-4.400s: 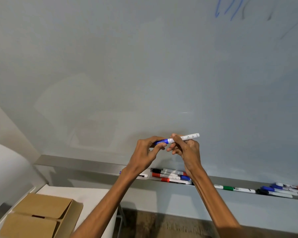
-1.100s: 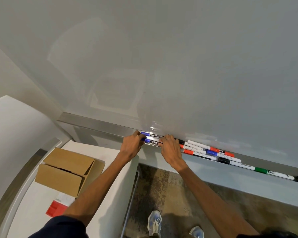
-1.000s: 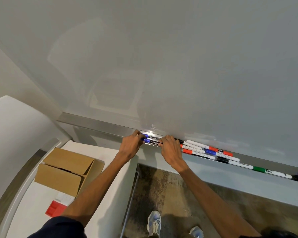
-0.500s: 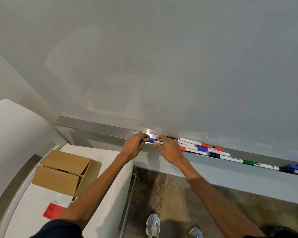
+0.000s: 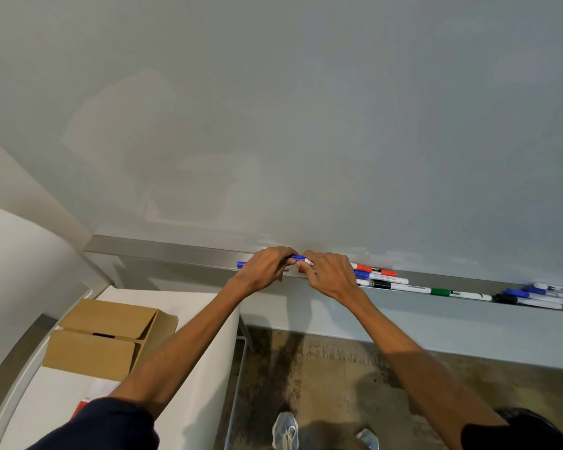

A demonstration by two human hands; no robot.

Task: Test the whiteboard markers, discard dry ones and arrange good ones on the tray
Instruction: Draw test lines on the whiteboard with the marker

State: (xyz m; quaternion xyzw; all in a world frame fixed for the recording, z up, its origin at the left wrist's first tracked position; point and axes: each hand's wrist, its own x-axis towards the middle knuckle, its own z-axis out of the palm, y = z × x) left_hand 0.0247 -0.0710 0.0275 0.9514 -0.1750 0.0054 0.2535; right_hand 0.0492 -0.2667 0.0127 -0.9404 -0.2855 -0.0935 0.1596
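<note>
Blue marker (image 5: pixel 295 257) is just over the metal tray (image 5: pixel 176 253), at the foot of the whiteboard (image 5: pixel 306 125), held from both sides. Left hand (image 5: pixel 265 269) has its fingers curled on the blue end. Right hand (image 5: pixel 330 276) has its fingers curled on the white barrel (knuckles hide most of it). A second blue marker (image 5: pixel 241 264) pokes out left of the left hand, lying in the tray. Right of the hands a red marker (image 5: pixel 371 270) and a green marker (image 5: pixel 449 292) also lie in the tray. Cardboard box (image 5: pixel 108 336) sits on the white table (image 5: pixel 150 295), lower left.
</note>
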